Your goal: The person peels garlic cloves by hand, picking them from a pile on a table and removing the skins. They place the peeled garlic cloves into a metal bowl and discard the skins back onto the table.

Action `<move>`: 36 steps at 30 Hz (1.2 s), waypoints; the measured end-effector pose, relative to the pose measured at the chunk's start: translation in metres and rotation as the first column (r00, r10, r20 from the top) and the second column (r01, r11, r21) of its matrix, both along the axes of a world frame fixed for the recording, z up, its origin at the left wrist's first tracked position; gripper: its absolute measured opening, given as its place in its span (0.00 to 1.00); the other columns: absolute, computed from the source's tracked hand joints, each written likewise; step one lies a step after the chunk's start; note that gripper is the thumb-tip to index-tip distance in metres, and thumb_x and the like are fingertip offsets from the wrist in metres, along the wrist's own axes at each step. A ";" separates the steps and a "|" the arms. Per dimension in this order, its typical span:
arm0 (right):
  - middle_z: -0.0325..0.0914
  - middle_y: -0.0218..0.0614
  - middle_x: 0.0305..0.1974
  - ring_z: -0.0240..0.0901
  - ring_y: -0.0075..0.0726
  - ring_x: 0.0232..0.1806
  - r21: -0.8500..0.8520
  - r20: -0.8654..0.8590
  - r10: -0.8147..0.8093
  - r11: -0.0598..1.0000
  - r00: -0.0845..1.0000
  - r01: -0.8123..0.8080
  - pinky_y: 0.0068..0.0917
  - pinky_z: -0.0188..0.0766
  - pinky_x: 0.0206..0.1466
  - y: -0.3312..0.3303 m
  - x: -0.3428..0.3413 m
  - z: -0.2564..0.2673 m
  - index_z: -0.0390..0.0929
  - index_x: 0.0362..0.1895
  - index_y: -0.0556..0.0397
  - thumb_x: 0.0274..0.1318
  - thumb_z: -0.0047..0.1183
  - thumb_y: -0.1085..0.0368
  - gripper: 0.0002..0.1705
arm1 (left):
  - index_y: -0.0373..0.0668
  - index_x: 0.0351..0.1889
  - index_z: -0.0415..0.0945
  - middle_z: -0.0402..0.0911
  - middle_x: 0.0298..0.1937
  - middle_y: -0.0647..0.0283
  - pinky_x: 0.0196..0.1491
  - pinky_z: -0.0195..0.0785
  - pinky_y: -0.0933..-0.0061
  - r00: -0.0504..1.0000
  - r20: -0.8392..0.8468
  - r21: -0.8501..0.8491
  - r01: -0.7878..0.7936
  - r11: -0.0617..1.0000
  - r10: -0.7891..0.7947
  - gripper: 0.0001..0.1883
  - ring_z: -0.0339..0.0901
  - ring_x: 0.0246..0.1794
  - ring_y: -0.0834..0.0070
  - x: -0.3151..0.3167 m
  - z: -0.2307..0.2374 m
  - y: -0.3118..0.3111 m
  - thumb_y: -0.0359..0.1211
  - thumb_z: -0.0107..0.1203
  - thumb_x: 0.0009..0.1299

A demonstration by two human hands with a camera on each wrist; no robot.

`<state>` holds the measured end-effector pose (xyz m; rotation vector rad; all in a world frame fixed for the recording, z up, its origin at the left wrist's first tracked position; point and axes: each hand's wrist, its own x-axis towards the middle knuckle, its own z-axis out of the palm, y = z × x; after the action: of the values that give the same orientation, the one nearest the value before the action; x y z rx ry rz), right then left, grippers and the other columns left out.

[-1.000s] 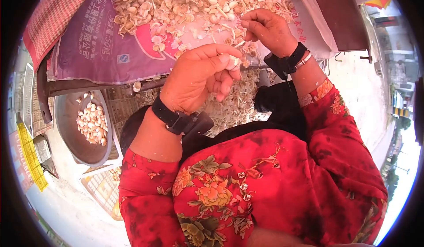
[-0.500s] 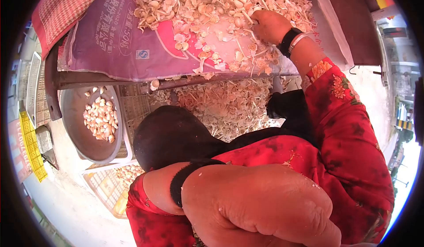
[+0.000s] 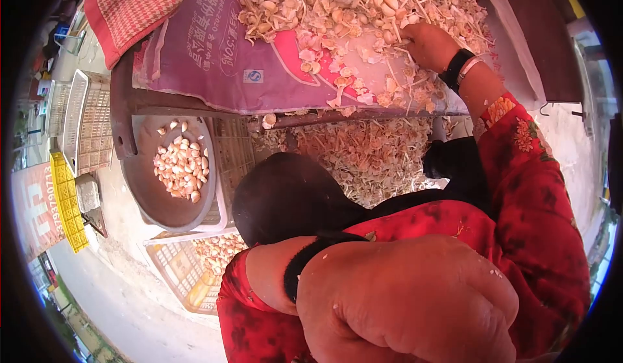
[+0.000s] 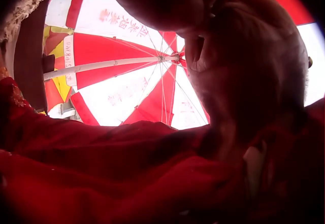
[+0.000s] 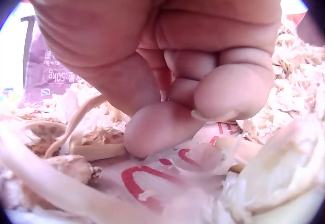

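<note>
My left hand (image 3: 409, 298) is raised close to the head camera, its back filling the lower part of that view. Its fingertips are hidden there. Overhead in the left wrist view, the same hand (image 4: 160, 3) is a dark shape against the person's head. My right hand (image 3: 429, 46) rests at the near edge of a heap of garlic (image 3: 337, 6), cloves mixed with dry skins and stalks. In the right wrist view its fingers (image 5: 233, 92) are loosely curled, the thumb tip down by a printed sack (image 5: 147, 178). Nothing shows between them. A whitish clove (image 5: 284, 168) lies beside the hand.
A purple sack (image 3: 207, 58) covers the table, with a checked cloth (image 3: 139, 12) at its left corner. Lower left are a grey basin (image 3: 146, 194) of cloves and a crate (image 3: 175, 266). Skins (image 3: 370, 155) are piled below the table. A striped umbrella (image 4: 117, 56) spreads overhead.
The left hand, which pinched a garlic clove over the lap, has risen toward the head. The right hand has moved forward to the heap and stayed there. The head view has shifted left.
</note>
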<state>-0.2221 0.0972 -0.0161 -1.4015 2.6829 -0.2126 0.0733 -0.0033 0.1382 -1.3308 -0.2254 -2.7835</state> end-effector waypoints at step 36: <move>0.74 0.51 0.34 0.74 0.30 0.20 -0.551 0.742 0.657 0.710 -0.132 0.439 0.29 0.76 0.27 0.045 0.114 0.085 0.69 0.43 0.64 0.55 0.57 0.64 0.18 | 0.34 0.53 0.70 0.74 0.34 0.57 0.21 0.60 0.79 0.598 0.772 -0.347 0.111 0.931 0.216 0.16 0.67 0.20 0.78 -0.049 -0.098 -0.033 0.36 0.43 0.75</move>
<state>-0.1082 0.1425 0.0689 -0.7363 0.8876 -1.6778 0.0242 -0.0361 0.0404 0.0773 -0.8246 -3.1617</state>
